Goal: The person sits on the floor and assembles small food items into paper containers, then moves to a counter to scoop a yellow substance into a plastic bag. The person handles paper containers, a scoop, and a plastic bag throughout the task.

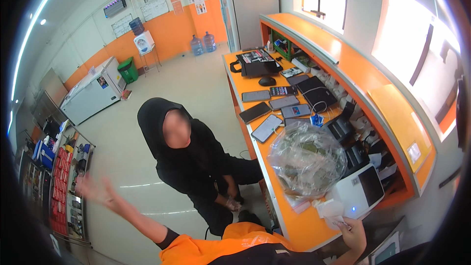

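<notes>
My left arm reaches out to the left, away from the counter. Its hand (100, 192) is blurred, but the fingers look spread and hold nothing. At the near end of the orange counter, my right hand (354, 234) pinches a white paper slip (333, 210) between thumb and fingers. The slip lies against a white device (357, 191) with a dark panel and a small blue light. Just beyond it sits a large clear plastic bag (308, 161) with something greenish inside.
Several phones (267, 127), a black mouse (267, 81) and a black bag (255, 64) cover the counter (279, 201). A person (196, 152) in black sits close to its left side. Stocked shelves (64, 181) and a white chest freezer (95, 91) stand farther left.
</notes>
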